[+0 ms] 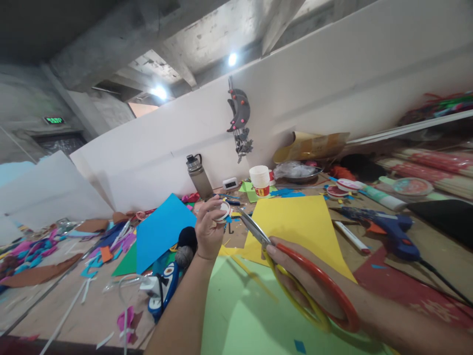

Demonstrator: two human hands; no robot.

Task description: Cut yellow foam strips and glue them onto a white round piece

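Observation:
My left hand (pixel 209 229) is raised over the middle of the table, its fingers closed round a small round white disc (pixel 223 211) with a dark rim. My right hand (pixel 295 276) grips a pair of scissors (pixel 254 228) with one red and one yellow handle. The blades point up and left toward the disc, apart from it, and look nearly closed. Beneath my right hand lie a yellow sheet (pixel 299 222) and a pale green sheet (pixel 229 305). Small blue and yellow scraps are scattered behind the disc.
A blue sheet (pixel 162 231) and a grey bottle (pixel 199 176) stand left of centre. Stacked paper cups (pixel 259 178) are at the back. On the right are a blue hot glue gun (pixel 395 231), a white marker (pixel 352 237) and a roll of brown tape-like sheet (pixel 314 148).

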